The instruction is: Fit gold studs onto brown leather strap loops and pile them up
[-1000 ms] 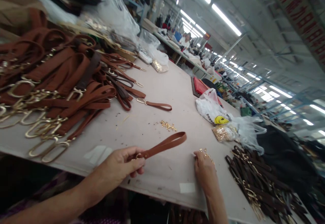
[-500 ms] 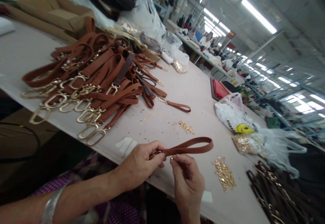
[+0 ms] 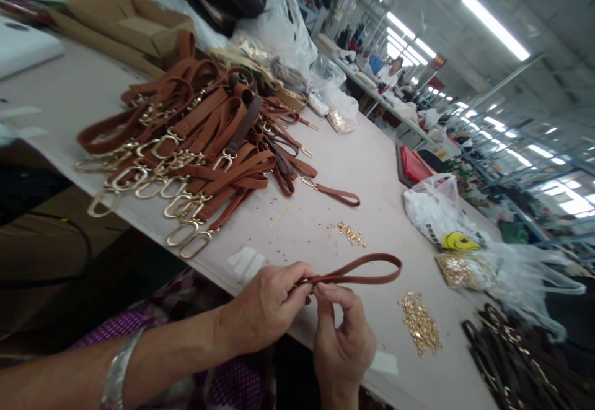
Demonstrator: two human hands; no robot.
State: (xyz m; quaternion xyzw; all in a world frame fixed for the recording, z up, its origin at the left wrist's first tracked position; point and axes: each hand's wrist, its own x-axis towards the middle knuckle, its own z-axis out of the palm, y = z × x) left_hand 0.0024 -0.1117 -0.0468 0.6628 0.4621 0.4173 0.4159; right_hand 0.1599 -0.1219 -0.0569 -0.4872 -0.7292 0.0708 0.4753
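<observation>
My left hand (image 3: 269,301) pinches the end of a brown leather wrist strap (image 3: 356,279) between thumb and fingers. The strap's loop sticks out to the right above the table. Against the strap, just right of my left thumb, the thumb and forefinger of my right hand (image 3: 344,339) are pressed together. A tiny gold rivet seen in them a moment earlier is now mostly hidden by the fingertips. Small gold rivets lie in two piles: a smaller pile (image 3: 352,235) beyond the strap and a larger pile (image 3: 421,323) to the right.
Brown straps with gold clasps form a big heap (image 3: 209,131) at the left, and one single strap (image 3: 337,195) lies beside it. Dark straps (image 3: 515,360) are bundled at right. Plastic bags (image 3: 432,209) and a cardboard box (image 3: 130,23) stand farther back.
My right fingertips have moved up and left onto the strap, bringing the small gold rivet against it. The left hand keeps its pinch. The whole view has shifted slightly.
</observation>
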